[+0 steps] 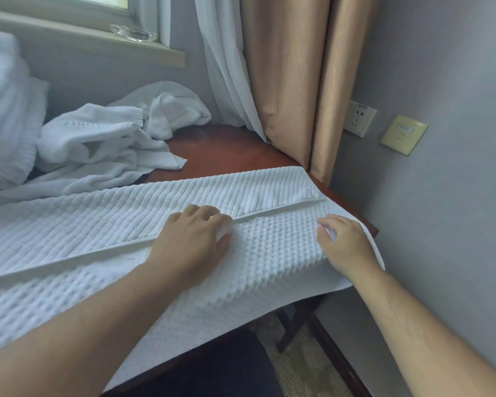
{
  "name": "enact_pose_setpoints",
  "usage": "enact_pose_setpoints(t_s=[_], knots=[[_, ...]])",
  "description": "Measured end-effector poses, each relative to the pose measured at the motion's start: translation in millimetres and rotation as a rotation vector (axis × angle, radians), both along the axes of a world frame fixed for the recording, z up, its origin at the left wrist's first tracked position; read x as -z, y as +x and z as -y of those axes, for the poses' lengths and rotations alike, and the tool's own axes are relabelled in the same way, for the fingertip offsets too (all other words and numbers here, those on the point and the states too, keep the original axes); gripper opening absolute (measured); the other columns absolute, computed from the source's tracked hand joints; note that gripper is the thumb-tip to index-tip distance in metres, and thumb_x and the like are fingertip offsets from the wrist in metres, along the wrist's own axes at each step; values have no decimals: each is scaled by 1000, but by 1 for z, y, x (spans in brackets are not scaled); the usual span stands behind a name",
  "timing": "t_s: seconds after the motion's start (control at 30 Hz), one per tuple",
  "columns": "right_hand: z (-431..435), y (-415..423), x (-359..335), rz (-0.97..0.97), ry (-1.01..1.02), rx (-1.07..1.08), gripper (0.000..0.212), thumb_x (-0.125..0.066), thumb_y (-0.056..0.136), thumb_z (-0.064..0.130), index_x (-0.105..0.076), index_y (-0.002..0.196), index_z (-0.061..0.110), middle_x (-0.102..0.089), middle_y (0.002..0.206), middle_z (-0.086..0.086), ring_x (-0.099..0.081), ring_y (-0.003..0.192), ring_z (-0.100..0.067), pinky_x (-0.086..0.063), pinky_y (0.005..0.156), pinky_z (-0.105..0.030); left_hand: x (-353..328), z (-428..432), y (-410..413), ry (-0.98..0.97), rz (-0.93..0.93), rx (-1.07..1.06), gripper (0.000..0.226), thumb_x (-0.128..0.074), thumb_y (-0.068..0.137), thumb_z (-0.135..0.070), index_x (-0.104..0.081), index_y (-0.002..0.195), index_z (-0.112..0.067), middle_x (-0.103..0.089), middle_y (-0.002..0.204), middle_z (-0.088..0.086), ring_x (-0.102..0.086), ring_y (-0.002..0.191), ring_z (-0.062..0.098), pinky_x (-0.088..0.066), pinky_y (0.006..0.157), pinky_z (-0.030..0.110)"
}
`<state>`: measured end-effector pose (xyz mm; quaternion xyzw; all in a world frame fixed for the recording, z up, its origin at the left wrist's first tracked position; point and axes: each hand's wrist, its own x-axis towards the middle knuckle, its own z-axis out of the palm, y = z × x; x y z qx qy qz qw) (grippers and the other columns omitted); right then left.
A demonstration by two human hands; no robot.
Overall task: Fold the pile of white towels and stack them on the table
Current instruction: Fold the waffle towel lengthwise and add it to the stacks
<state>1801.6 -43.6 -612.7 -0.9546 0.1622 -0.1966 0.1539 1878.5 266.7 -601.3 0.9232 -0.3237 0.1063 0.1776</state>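
Observation:
A large white textured towel (275,247) lies spread across the dark wooden table (229,150), its far part folded toward me with a hemmed edge running across it. My left hand (195,239) sits at that hem near the middle, fingers curled round a bit of the cloth. My right hand (344,242) pinches the towel near its right edge, where the cloth hangs over the table's corner. A crumpled pile of white towels (103,136) lies at the back left of the table.
Folded white towels (6,110) are stacked at the far left. Beige and white curtains (284,81) hang behind the table. A grey wall with a socket (358,118) and a switch plate (404,134) stands close on the right. A windowsill (98,38) runs behind.

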Motion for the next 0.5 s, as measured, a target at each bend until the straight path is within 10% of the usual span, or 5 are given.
enact_pose_setpoints(t_s=[0.23,0.5], knots=[[-16,50,-25,116,271,260,23,-52,96,26,-64,115,20,-65,110,3,-53,72,-3,-37,53,-21,-9,2,8,124,107,-169,25,-45,102,-36,-66,110,-26,-61,110,-8,-53,101,17,-46,75,32],[2,108,-60,41,1023,449,25,-58,98,18,-63,120,6,-69,108,-12,-74,79,-26,-57,50,-28,-4,7,18,146,236,-147,14,-57,97,-14,-55,86,-22,-53,84,-7,-50,78,17,-30,53,29]])
